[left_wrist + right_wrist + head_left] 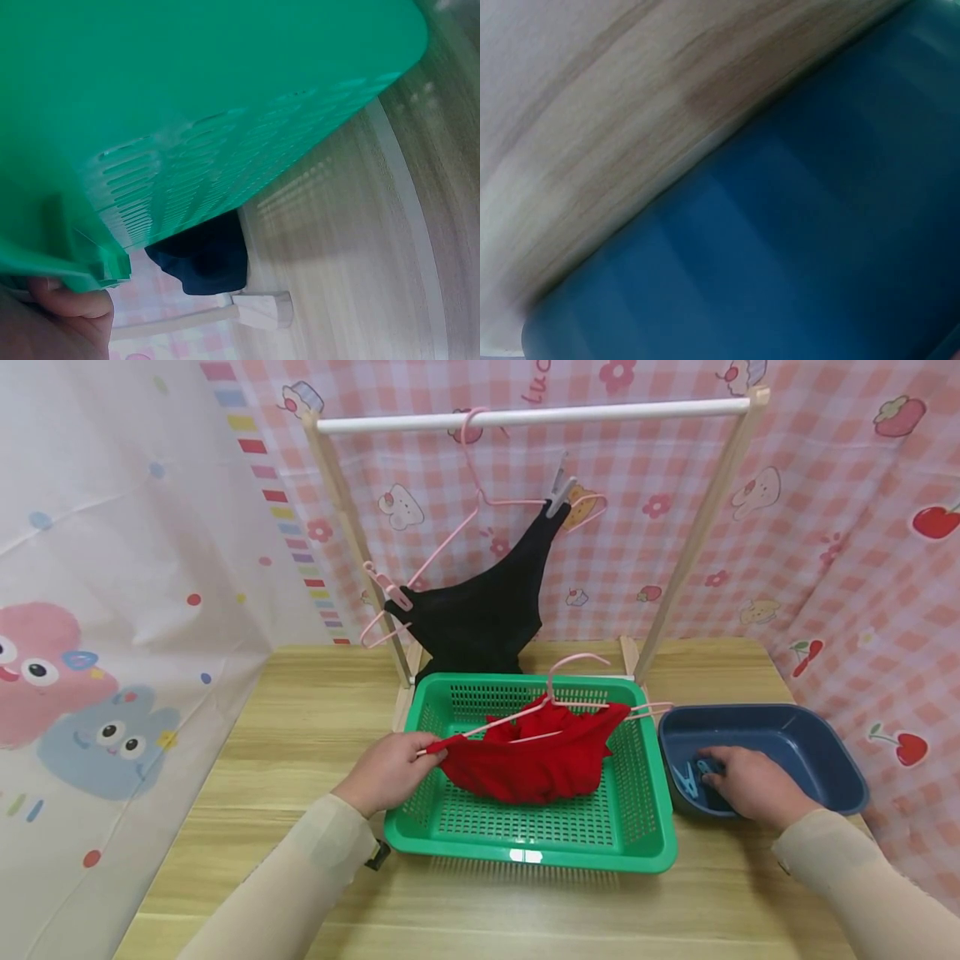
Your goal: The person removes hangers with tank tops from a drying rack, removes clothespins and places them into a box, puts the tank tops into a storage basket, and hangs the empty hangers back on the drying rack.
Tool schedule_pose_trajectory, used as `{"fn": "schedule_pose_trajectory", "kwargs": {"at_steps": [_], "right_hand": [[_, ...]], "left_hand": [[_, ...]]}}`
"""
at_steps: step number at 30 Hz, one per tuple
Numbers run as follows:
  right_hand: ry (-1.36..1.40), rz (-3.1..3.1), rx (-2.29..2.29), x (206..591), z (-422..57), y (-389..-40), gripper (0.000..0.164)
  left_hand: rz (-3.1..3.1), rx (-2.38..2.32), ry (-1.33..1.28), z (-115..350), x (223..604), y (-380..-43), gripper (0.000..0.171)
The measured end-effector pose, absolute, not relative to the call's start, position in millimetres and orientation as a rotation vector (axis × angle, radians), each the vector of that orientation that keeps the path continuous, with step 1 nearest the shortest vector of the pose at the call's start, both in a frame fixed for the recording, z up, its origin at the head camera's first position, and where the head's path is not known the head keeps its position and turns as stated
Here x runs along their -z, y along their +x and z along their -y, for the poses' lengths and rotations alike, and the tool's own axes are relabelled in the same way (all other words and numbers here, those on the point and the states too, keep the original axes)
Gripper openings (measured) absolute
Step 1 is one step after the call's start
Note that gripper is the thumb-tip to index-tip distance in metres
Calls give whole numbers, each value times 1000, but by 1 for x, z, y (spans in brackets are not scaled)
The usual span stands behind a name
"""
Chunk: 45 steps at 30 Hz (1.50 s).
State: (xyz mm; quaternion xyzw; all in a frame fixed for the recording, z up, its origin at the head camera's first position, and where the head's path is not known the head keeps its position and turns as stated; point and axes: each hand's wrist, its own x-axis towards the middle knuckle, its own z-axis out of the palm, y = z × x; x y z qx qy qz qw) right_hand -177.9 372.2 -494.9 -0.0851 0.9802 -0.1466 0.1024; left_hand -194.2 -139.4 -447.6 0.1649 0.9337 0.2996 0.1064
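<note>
My left hand (390,768) grips the left end of a pink hanger (552,681) together with the edge of a red garment (525,772). The garment hangs from the hanger's bar, bunched inside a green basket (532,857). In the left wrist view the thumb and fingers (71,304) show at the basket's rim; its side wall fills much of that view. Down in a dark blue basin (798,735), my right hand (753,783) pinches a blue clothespin (704,767), partly hidden by the fingers. Another blue clothespin (686,780) lies just left of it.
Behind the basket stands a wooden rack with a white rod (540,417). A black garment (487,618) hangs there on a tilted pink hanger, held by a grey clothespin (559,496) and a pink clothespin (390,587). A small dark object (378,855) lies left of the basket.
</note>
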Motion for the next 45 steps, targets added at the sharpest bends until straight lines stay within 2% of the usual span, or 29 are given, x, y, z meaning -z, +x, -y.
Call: {"fn": "schedule_pose_trajectory", "kwargs": {"at_steps": [22,45], "right_hand": [[-235,-2884,439,495,-373,-178,45],[-210,-3065,572,490,-368,-175,39]], "left_hand": [[-2764,-867,491,139,449,-194,19],[-2758,-876,476,139,447,-194,19]]}}
